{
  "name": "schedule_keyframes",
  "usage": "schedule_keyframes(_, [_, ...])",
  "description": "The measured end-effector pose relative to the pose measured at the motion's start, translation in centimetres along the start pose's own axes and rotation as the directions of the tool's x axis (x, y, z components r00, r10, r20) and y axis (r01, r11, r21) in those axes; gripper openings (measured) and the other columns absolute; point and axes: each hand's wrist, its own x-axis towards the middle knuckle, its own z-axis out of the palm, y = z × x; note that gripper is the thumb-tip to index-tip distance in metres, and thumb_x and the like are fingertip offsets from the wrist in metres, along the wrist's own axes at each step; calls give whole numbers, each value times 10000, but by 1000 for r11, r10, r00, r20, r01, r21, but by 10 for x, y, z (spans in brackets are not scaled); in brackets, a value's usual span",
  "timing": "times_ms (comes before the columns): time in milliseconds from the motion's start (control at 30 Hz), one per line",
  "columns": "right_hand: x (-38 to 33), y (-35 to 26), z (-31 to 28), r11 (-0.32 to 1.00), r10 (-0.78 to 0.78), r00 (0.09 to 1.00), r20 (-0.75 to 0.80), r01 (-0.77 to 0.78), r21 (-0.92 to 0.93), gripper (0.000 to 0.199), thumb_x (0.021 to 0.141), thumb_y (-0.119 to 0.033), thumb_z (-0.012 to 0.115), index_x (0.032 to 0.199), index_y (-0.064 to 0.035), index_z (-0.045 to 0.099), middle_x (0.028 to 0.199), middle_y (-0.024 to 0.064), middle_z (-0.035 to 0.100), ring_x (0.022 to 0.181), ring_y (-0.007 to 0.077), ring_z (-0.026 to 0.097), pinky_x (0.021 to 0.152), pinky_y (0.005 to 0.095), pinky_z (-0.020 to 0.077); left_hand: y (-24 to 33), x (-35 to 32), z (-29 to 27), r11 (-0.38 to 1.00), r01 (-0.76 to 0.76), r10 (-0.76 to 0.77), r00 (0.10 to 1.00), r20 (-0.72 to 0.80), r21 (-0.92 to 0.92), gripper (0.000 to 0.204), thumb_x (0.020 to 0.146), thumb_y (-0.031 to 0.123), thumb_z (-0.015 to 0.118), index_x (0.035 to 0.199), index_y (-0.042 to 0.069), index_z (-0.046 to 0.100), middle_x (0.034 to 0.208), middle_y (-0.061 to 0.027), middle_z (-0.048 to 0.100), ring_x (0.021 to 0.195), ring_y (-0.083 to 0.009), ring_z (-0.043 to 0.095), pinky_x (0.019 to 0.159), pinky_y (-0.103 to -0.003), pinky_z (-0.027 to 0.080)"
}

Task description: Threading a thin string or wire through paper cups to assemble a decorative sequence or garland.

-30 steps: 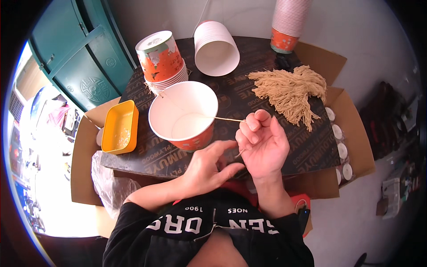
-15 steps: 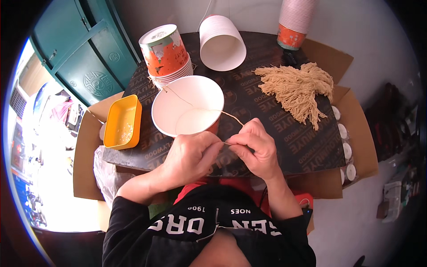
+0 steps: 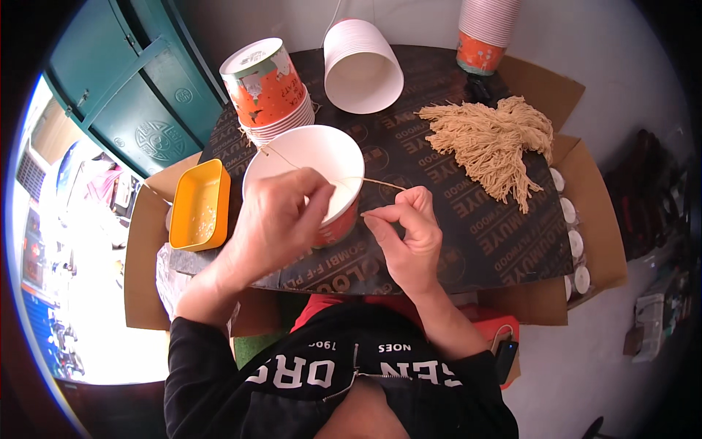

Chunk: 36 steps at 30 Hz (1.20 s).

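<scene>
A paper bucket [image 3: 347,154], white inside and red-orange outside, stands mouth up near the table's front. Thin tan string [image 3: 380,182] runs from a hole at its left rim and across its right rim. My right hand [image 3: 409,238], just right of the bucket, pinches this string between thumb and fingers. Over the bucket's near left side, my left hand [image 3: 278,219] is closed with fingers curled; whatever it may hold is hidden. A bundle of tan strings [image 3: 486,143] lies to the right. Behind the bucket, left, stands an upside-down stack of orange paper buckets [image 3: 267,88].
Another stack of white buckets [image 3: 363,69] lies on its side at the back. A tall stack [image 3: 482,44] stands back right. A yellow tray [image 3: 199,205] with small white bits sits at the left edge of the dark table [image 3: 468,256]. Cardboard boxes [image 3: 599,212] flank it.
My left hand has risen away from the right hand, up and left over the bucket. The right hand has shifted slightly, keeping its pinch on the string.
</scene>
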Motion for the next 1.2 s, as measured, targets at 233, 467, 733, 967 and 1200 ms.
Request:
schedule_keyframes(233, [-1,3,6,996,40,999,18,-38,-75,96,762,-26,790,799,-36,703,807,36,510,824,207,479,742,327,399,-29,23,-6,989,135,-111,954,279,-66,142,893,73,606,921,-37,692,761,-115,687,689,-182,658,646,-296,507])
schedule_keyframes(467, [1,6,9,992,38,999,27,-34,-125,97,771,-44,789,779,-38,692,806,37,524,817,211,492,743,336,399,-34,28,-3,975,175,-97,893,439,-141,138,880,41,628,968,-27,709,828,-66,704,770,-120,648,721,-260,515])
schedule_keyframes(733, [4,3,11,985,9,1000,25,-5,-173,116,748,-24,794,769,-45,682,803,34,531,808,215,504,734,343,399,-38,27,-1,965,119,-2,895,446,-235,170,851,66,667,985,-31,704,818,-113,720,722,-164,672,677,-297,522])
schedule_keyframes(967, [4,4,14,983,-8,1000,29,14,-184,123,735,-19,795,761,-51,679,806,30,535,810,216,510,753,353,398,-37,28,0,966,90,29,893,448,-241,168,858,79,660,979,-28,706,795,-108,718,712,-160,674,668,-294,523])
schedule_keyframes(1200, [4,3,16,980,-26,999,26,31,-198,133,730,-8,786,755,-54,665,810,33,532,813,223,513,760,361,391,-39,29,4,968,18,98,890,445,-250,151,844,67,649,949,-24,709,767,-102,709,685,-165,668,649,-303,520])
